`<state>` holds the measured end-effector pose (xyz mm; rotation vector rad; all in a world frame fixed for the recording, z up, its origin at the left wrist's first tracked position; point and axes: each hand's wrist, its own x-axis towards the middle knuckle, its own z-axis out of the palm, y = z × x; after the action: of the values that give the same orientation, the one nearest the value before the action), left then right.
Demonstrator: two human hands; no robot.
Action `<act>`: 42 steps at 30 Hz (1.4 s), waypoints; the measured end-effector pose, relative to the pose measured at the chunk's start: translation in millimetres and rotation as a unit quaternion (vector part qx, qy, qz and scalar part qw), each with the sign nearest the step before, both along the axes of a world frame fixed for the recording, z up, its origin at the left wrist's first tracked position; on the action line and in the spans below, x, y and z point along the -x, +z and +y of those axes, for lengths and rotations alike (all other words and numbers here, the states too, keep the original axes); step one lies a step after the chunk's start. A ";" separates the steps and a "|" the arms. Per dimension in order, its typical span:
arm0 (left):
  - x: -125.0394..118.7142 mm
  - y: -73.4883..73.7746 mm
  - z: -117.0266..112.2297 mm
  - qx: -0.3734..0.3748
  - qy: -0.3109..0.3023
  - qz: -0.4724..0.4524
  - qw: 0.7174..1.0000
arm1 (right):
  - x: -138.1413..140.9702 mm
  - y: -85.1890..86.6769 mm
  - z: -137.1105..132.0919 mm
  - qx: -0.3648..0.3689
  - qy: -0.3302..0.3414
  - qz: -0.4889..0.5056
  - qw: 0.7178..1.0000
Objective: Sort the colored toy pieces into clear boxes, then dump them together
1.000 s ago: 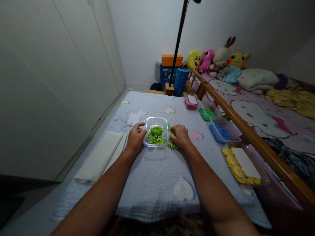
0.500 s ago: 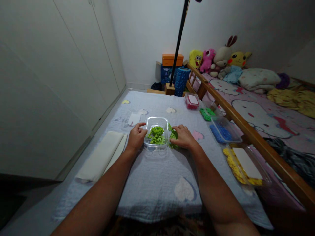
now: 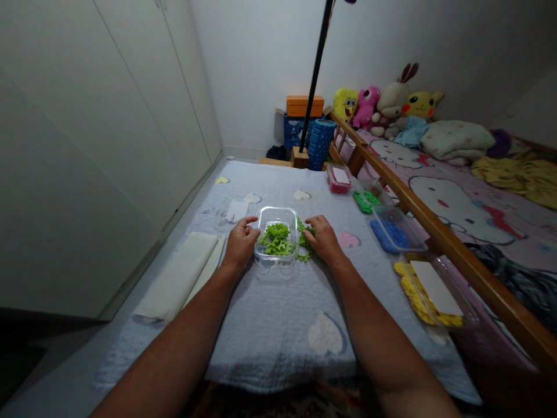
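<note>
A clear plastic box [image 3: 277, 216] holding light green foam pieces [image 3: 275, 239] sits on a pale blue quilt [image 3: 278, 313]. My left hand [image 3: 239, 242] rests against the box's left wall, fingers curled on its rim. My right hand [image 3: 321, 237] lies at the box's right side, fingers bent over a small heap of loose green pieces [image 3: 303, 247] on the quilt. Whether those fingers pinch any pieces is hidden.
Along the right edge stand more clear boxes: pink [image 3: 339, 178], green [image 3: 366, 201], blue [image 3: 394, 230] and yellow [image 3: 430, 290]. A wooden bed rail [image 3: 439, 235] runs beside them. A folded white cloth [image 3: 180, 276] lies left; a black pole [image 3: 314, 75] and boxes stand behind.
My right hand has shifted slightly forward and left over the loose green pieces, pushing them closer to the box. My left hand and the box have stayed put.
</note>
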<state>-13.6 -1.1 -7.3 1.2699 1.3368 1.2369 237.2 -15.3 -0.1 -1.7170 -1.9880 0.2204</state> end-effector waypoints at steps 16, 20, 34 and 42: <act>-1.0 2.2 -1.2 0.008 0.007 -0.013 1.000 | -19.1 11.1 -6.0 0.090 0.039 -0.078 0.992; -1.0 2.7 -1.4 0.003 0.004 -0.009 1.000 | -21.2 9.2 -2.6 0.063 0.025 -0.042 0.997; 0.0 -0.6 -0.1 0.002 0.002 -0.010 1.000 | 40.0 32.6 -27.1 -0.039 0.072 0.005 0.997; -0.3 0.0 -0.5 0.001 0.001 -0.017 1.000 | 48.9 17.8 -26.2 -0.024 0.116 0.007 0.993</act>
<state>-13.4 -1.6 -7.3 1.2417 1.3140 1.2527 188.3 -41.5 17.7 -1.4499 -2.1625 0.2614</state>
